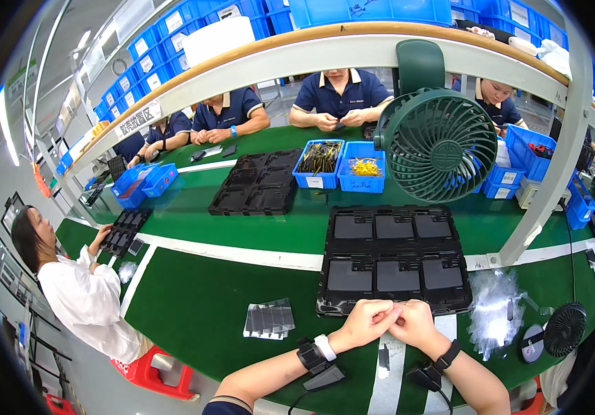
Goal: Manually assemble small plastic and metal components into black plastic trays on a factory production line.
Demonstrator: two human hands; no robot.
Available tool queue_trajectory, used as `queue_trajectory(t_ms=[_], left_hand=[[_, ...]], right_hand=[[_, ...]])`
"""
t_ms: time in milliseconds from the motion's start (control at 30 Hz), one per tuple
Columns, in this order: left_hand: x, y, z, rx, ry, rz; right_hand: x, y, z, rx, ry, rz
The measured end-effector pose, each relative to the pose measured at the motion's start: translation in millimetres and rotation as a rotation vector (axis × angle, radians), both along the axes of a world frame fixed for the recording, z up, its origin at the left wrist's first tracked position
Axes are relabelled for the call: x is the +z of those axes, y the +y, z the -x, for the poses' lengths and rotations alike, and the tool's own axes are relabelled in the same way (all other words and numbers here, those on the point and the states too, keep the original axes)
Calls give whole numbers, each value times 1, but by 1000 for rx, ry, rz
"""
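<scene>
1. Closely met, left hand [367, 322] and right hand [415, 322] had bent, overlapping fingers; could not tell whether they gripped anything small.
2. Just beyond lay black six-compartment tray [394, 250], flat, dark rectangular panel in each pocket; probably placed for short reach, pockets keeping panels apart.
3. Leftward, film-covered dark strips [268, 320] on green tabletop [194, 297]; rightward, crumpled clear film [495, 315], likely kept out of the hands' way.
4. Farther, blue bin of black-and-yellow pieces [317, 182] beside blue bin of yellow pieces [362, 185], presumably sorted by kind; paper label, handwriting, both illegible.
5. Overhead, shelf [270, 55] carried white sign [137, 119] with dark characters; green fan [443, 152] perhaps aimed for cooling, hub emblem unclear.
</scene>
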State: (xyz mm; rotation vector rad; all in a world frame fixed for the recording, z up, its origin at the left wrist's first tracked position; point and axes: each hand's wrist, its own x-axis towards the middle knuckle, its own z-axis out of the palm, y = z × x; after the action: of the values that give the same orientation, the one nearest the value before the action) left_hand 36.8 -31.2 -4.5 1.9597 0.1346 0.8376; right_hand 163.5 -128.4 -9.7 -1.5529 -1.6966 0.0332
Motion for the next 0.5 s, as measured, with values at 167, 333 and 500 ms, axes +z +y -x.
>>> queue_trajectory(t_ms=[167, 333, 500], left_hand=[[-1, 1, -1, -1, -9, -6], [-2, 1, -1, -5, -2, -1], [-1, 0, 0, -1, -1, 3]], right_hand=[[-1, 1, 0, -4, -5, -2], [-1, 1, 0, -5, -2, 0], [0, 1, 0, 2, 6, 0]])
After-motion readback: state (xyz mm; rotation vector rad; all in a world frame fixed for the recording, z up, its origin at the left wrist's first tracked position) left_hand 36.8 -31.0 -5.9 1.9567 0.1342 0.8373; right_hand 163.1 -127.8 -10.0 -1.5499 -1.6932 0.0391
